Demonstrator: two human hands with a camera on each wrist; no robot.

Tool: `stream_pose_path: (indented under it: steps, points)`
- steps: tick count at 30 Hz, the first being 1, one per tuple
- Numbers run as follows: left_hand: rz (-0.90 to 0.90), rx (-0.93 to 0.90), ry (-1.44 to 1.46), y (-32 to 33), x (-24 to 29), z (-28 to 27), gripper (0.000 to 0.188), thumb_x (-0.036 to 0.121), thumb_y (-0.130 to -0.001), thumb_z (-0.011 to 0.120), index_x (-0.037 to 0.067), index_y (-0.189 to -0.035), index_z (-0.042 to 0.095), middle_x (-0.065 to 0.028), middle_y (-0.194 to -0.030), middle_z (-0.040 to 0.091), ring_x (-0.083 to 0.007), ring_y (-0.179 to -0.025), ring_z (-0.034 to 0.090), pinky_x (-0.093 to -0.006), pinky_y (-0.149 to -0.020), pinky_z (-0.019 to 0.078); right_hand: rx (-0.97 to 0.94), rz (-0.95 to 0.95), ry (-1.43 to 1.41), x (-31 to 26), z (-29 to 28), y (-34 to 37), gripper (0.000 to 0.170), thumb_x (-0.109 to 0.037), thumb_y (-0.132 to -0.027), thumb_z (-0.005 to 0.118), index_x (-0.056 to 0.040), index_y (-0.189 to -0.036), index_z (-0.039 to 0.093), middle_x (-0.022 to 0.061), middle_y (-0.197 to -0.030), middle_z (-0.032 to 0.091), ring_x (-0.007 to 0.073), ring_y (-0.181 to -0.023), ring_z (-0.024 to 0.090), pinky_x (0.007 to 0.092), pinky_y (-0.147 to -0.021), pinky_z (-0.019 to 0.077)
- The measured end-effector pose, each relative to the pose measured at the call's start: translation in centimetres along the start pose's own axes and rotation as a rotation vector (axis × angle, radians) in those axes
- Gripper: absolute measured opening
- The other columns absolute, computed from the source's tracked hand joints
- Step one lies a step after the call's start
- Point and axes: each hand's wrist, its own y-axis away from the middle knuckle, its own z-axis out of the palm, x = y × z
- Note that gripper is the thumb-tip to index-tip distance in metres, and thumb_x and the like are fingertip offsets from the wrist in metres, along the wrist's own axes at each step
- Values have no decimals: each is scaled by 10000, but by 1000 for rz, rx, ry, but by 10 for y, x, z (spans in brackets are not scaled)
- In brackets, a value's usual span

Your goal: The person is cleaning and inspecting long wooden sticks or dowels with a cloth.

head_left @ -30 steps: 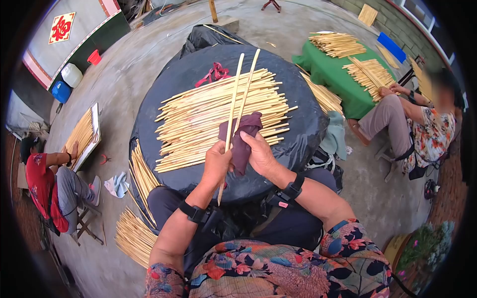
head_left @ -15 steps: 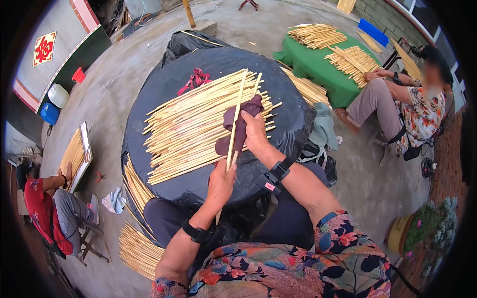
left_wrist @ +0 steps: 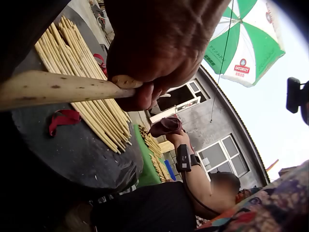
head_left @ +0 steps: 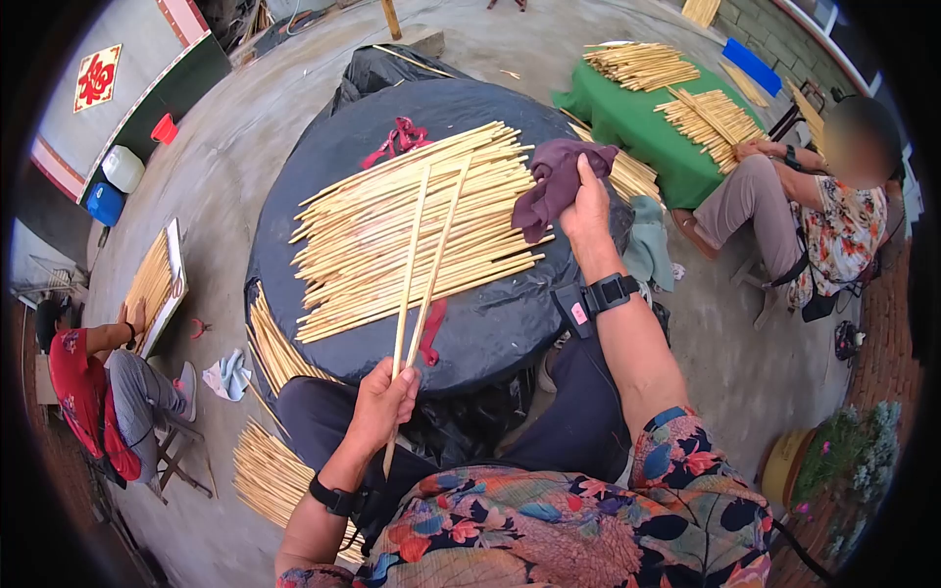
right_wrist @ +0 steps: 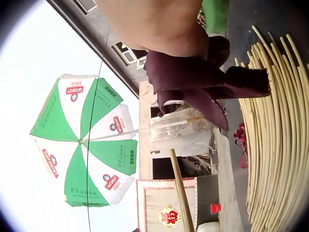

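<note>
My left hand [head_left: 382,400] grips two long pale peeled sticks [head_left: 413,260] near their lower ends. They slant up over the round table, spread slightly apart at the top; one stick [left_wrist: 53,89] shows close up in the left wrist view. My right hand [head_left: 590,208] holds a crumpled dark purple cloth [head_left: 554,181] with the thumb laid along it, over the table's right side and apart from the two sticks. The cloth [right_wrist: 188,79] hangs in folds below the palm in the right wrist view. A broad layer of similar sticks [head_left: 343,255] lies on the table.
Black plastic [head_left: 490,343] covers the table. A red strip [head_left: 431,328] lies at its near side, another red ribbon [head_left: 397,139] behind the sticks. More sticks [head_left: 284,480] lie low at left. Seated people work at a green-covered table [head_left: 627,127] and a white board [head_left: 176,265].
The cloth was around the two sticks; my right hand has drawn it off them, up and to the right. My left hand has moved down and left with the sticks.
</note>
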Motion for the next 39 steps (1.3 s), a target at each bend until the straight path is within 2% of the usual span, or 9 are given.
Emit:
stream_pose_path:
  steps: [9,17,19,21,25,27,30,34,39]
  points:
    - [114,-75,48,-72,20,38,159,176,-915,413,35,-909,487,-15,-652,446,-65,-440,358,-192,-377,307,-386,528,6,49,48,81,412,-335,-890,458,-43,-1180,433,58,-1134,521,154,-1018,508,307,-858,424]
    - [34,-305,-174,-94,-2,47,285,238,-911,424,4,-1069,459,-88,-848,546,-183,-725,582,-301,-665,471,-396,340,195,62,56,91,353,-192,-820,587,-8,-1095,467,25,-955,541,97,-856,513,239,-784,428]
    - [587,-69,-937,-78,16,41,314,187,-867,506,-16,-1101,456,-141,-969,540,-234,-884,564,-332,-780,445,-482,144,407,67,52,83,364,-206,-819,583,15,-1083,462,31,-928,545,94,-837,509,245,-755,432]
    - [641,114,-1043,-51,51,37,404,107,-772,609,-13,-1124,451,-169,-1064,512,-291,-1002,513,-351,-849,412,-650,-131,885,64,51,80,342,-212,-802,569,-25,-1068,462,137,-868,580,260,-761,587,329,-692,459]
    - [1377,334,-1618,-10,114,26,511,45,-672,660,25,-1139,454,-144,-1098,509,-347,-1045,471,-383,-929,332,-983,-372,1416,57,68,109,292,-195,-753,597,-57,-962,447,134,-812,559,337,-784,568,415,-636,463]
    - [1301,364,-1765,-8,125,25,505,71,-670,665,17,-1129,462,-151,-1105,502,-341,-1032,471,-410,-938,304,-1216,-503,1446,61,67,119,288,-195,-731,615,-52,-912,441,121,-761,535,316,-730,568,409,-611,464]
    - [502,311,-1868,-20,105,4,417,224,-739,630,26,-1072,475,-164,-950,564,-333,-846,552,-408,-739,425,-1305,-654,1446,69,64,122,201,-140,-728,564,-62,-884,465,90,-716,503,270,-663,554,371,-555,445]
    - [718,105,-1688,-18,72,-12,297,278,-767,599,35,-903,501,-139,-710,547,-327,-662,564,-394,-548,447,-1423,-740,1490,65,58,121,131,-117,-740,493,-71,-862,485,70,-684,482,249,-663,541,349,-571,435]
    - [673,44,-1771,-3,77,-18,186,183,-797,558,39,-854,455,-123,-685,525,-309,-654,561,-381,-531,441,-1437,-749,1487,60,60,129,85,-126,-740,476,-81,-812,467,65,-687,496,231,-673,551,343,-583,440]
